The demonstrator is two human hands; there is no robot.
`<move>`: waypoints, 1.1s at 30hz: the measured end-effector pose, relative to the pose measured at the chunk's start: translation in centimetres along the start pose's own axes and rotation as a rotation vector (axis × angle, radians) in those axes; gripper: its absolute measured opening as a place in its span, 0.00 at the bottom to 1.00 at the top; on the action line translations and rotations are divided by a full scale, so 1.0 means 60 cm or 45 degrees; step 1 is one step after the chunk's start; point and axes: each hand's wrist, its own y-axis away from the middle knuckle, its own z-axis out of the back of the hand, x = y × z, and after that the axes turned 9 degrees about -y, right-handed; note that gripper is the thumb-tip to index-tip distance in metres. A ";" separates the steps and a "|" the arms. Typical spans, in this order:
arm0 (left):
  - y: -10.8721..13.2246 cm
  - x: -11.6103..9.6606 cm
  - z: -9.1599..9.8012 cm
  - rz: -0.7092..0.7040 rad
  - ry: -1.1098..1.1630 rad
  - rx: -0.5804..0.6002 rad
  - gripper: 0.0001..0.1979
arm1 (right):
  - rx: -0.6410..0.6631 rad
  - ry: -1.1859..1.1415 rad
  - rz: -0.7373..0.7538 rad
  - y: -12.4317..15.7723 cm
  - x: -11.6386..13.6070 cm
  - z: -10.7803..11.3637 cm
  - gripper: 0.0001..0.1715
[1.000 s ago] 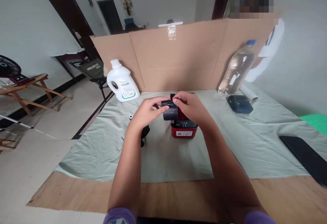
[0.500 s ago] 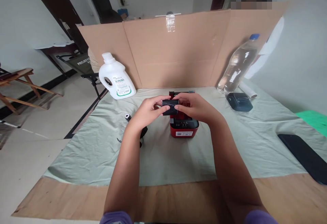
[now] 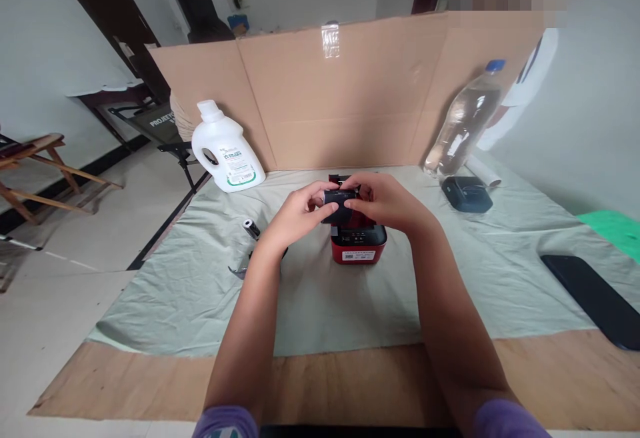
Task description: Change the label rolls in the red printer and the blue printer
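Observation:
Between my left hand [image 3: 304,215] and my right hand [image 3: 383,201] is a black roll [image 3: 340,198], lying sideways, with a loose black flap hanging from its near side. The fingers and thumbs of both hands are closed on its two ends. Just below and behind it stands a small red and black machine [image 3: 358,245], like a label printer, with a white sticker on its front. Its upper part is largely hidden by my hands. Left of my left forearm lies a small black roll with a white core [image 3: 251,227]; dark pieces beside it are partly covered by the arm.
A white detergent jug [image 3: 227,148] stands back left by a cardboard screen [image 3: 350,105]. A water bottle [image 3: 465,121], a dark box [image 3: 467,195] and a white tube [image 3: 484,173] are back right. A black phone [image 3: 593,298] lies at right. A person is partly visible behind the screen.
Both hands have shifted slightly right with the black roll, and the flap has turned a little downward. The right fingers have moved along its top. The view has shifted slightly.

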 end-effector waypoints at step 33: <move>0.118 0.090 -0.216 0.046 -0.398 -0.383 0.18 | 0.242 0.635 -0.606 -0.031 -0.095 -0.033 0.15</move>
